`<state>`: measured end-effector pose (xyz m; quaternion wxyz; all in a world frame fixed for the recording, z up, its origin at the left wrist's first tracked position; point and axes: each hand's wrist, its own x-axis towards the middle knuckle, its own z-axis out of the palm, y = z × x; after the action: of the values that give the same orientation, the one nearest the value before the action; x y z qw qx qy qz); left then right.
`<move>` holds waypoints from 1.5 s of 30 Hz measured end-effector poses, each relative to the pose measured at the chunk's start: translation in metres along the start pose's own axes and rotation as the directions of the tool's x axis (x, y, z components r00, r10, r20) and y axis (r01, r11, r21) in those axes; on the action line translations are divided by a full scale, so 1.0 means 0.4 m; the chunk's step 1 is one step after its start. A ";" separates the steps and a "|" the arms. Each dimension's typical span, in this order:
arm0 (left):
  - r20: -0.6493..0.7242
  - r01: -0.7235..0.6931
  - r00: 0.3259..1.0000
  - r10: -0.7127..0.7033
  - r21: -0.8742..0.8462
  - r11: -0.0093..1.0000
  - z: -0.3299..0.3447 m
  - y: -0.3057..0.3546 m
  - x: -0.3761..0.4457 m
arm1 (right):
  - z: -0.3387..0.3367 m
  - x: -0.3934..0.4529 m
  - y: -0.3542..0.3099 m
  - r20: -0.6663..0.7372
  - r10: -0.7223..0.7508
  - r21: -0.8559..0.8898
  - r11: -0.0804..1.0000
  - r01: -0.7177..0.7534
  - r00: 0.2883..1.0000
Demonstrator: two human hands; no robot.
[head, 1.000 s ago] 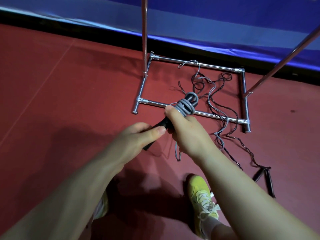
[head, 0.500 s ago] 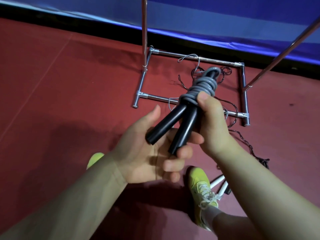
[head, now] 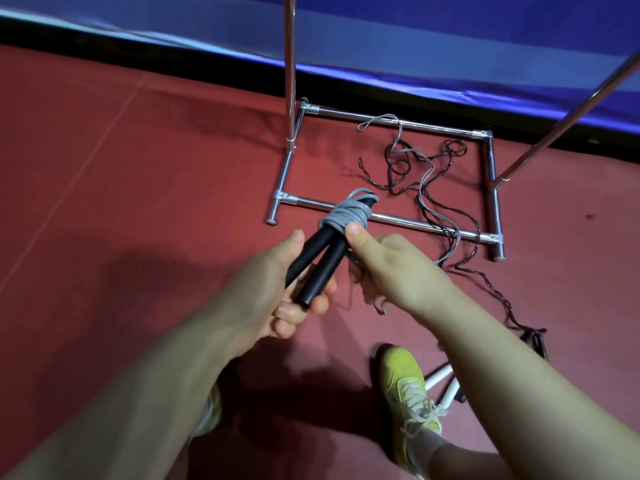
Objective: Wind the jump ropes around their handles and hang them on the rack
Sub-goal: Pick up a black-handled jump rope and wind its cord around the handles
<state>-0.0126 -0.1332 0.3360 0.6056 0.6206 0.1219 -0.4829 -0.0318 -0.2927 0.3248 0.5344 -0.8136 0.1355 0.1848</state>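
Two black handles (head: 317, 265) of a jump rope lie side by side in my left hand (head: 277, 289), whose fingers curl round their lower ends. Grey rope (head: 346, 216) is coiled round their upper ends. My right hand (head: 391, 268) holds the loose grey rope just below the coil, thumb against the handles. The chrome rack (head: 398, 220) stands on the floor beyond, its base frame and two uprights in view. A second grey rope (head: 424, 181) and a black rope (head: 467, 244) lie tangled over the base.
The floor is red mat; a blue padded wall (head: 381, 39) runs behind the rack. My yellow shoe (head: 408, 386) is at lower right, beside white handles (head: 445, 382) and black handles (head: 536, 341) on the floor.
The handle bundle has dropped lower and nearer the rack's front bar. My left hand, open under the handles before, now grips them. My right hand has shifted to the rope below the coil.
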 end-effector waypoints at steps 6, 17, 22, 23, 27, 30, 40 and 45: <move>-0.248 -0.230 0.918 0.308 0.299 0.926 0.034 0.015 -0.012 | 0.000 -0.027 -0.032 -0.127 -0.046 0.060 0.997 0.054 0.991; 0.025 -0.316 0.685 0.728 0.911 0.265 0.164 0.056 -0.276 | -0.073 -0.295 -0.188 -0.245 -0.055 0.238 0.964 0.115 0.968; 0.123 -0.224 0.432 0.894 0.974 -0.026 0.202 0.140 -0.488 | -0.135 -0.481 -0.359 -0.312 -0.192 0.023 0.978 0.209 0.931; 0.129 -0.209 0.396 0.909 0.977 -0.048 0.215 0.150 -0.537 | -0.143 -0.528 -0.391 -0.324 -0.216 -0.017 0.975 0.222 0.921; 0.171 -0.131 0.251 0.953 0.981 -0.141 0.280 0.176 -0.733 | -0.163 -0.717 -0.513 -0.323 -0.291 -0.038 0.955 0.294 0.901; 0.228 -0.060 0.133 0.965 0.973 -0.222 0.302 0.165 -0.878 | -0.155 -0.867 -0.578 -0.317 -0.354 -0.032 0.931 0.363 0.880; 0.268 -0.682 0.431 0.861 0.722 0.117 0.356 0.144 -1.298 | -0.094 -1.184 -0.729 -0.340 -0.706 0.046 0.648 0.761 0.621; 0.569 -0.833 0.548 0.613 0.297 0.467 0.333 0.113 -1.392 | -0.078 -1.279 -0.772 -0.279 -0.794 0.268 0.475 0.838 0.540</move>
<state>-0.3201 -0.0182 0.8071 0.5644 0.6455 -0.4211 -0.2957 -0.3558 -0.1885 0.8171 0.6916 -0.6715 -0.2056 -0.1688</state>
